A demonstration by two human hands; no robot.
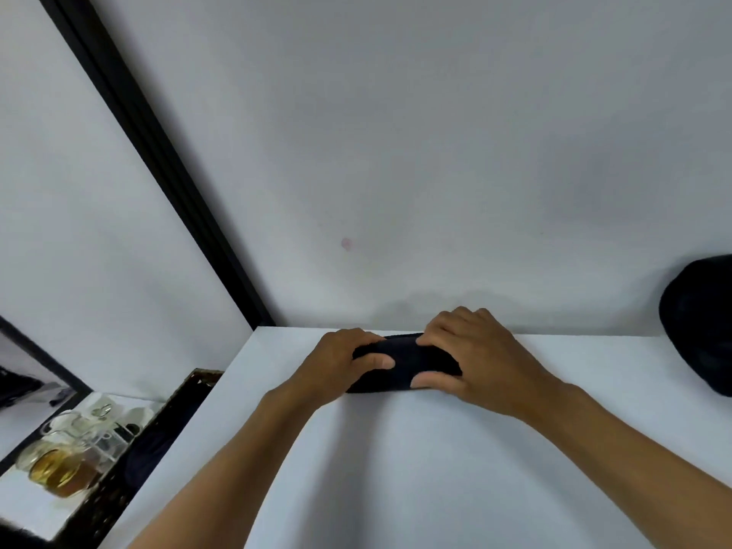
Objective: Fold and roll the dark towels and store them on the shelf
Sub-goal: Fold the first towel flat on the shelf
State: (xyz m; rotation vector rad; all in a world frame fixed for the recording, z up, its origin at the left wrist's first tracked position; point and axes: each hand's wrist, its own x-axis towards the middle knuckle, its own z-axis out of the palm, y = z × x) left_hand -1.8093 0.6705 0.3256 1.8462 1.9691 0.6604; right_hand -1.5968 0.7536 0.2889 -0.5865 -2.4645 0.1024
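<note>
A rolled dark towel lies on the white shelf top, close to the back wall. My left hand grips its left end, fingers curled over the top and thumb on the front. My right hand grips its right end the same way. Both hands hide most of the roll. A second dark towel bundle sits at the right edge of the shelf, partly cut off by the frame.
The white wall rises right behind the shelf. A black post runs diagonally at the left. Below left, a lower surface holds glass jars with amber liquid and white cups, beside a dark woven basket.
</note>
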